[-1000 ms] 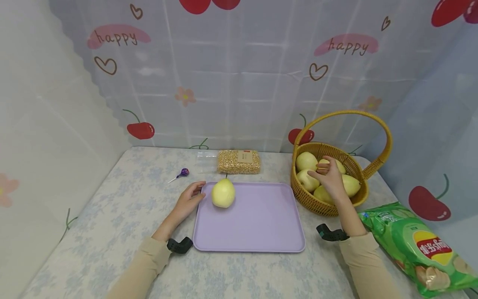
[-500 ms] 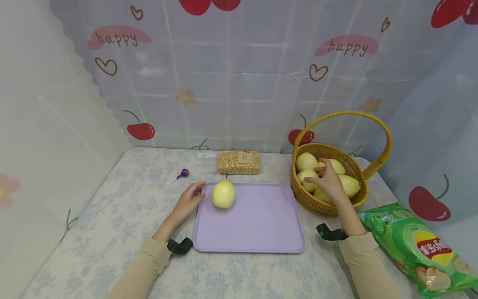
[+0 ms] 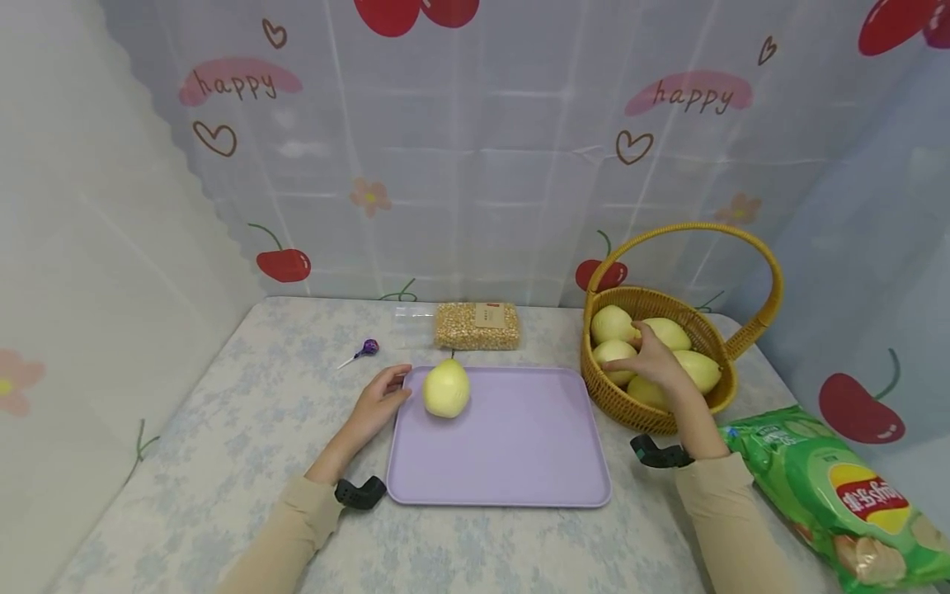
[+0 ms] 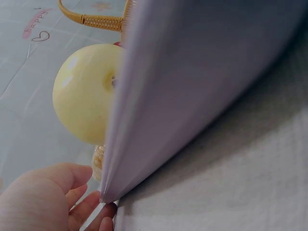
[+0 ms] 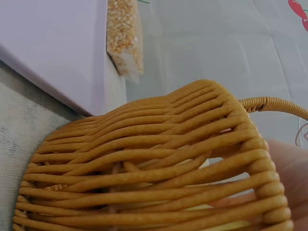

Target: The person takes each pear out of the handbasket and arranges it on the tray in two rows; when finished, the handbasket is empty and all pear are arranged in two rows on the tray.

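The right hand (image 3: 653, 363) curls over a pear (image 3: 671, 333) in the basket (image 3: 616, 404); the left hand (image 3: 378, 400), fingers relaxed, touches the tray (image 3: 505, 462) at nine o'clock. A loose grasp could drop the fruit.

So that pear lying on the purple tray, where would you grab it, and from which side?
Probably round its wide belly, coming down from above. The pear is round and smooth, with only a thin stem at its far end, too slight to lift by. The tray beside it lies bare toward the right, so fingers can wrap both flanks; the left hand rests at the tray's left edge.
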Demonstrator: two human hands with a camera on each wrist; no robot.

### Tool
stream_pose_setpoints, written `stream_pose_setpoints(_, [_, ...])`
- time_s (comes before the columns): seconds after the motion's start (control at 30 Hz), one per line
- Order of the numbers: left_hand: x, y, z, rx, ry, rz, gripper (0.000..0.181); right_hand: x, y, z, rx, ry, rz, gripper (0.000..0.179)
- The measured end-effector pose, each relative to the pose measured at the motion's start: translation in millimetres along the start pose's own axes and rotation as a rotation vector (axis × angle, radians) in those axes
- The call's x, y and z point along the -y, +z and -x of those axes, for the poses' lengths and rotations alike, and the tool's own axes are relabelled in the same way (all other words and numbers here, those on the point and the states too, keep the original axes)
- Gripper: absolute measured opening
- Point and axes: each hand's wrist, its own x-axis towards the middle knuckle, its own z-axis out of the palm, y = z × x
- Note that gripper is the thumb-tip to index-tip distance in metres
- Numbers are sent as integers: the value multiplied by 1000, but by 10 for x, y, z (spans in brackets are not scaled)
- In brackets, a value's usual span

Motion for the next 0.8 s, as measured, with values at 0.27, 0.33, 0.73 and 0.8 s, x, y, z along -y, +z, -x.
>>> stream_pose_setpoints(0.27, [2, 9, -2, -4, 15, -7, 45, -19, -23, -45, 72, -12, 14, 114])
stream_pose_setpoints(0.33, [4, 8, 0, -7, 16, -6, 45, -29, -14, -60, 62, -12, 16, 115])
stream_pose_setpoints(0.73, [-194, -3, 60, 6, 8, 6, 45, 5, 32, 10, -71, 5, -80, 112])
stream_pose_setpoints(0.8, [-297, -19, 97, 12, 4, 6, 45, 14, 22, 28, -86, -11, -99, 111])
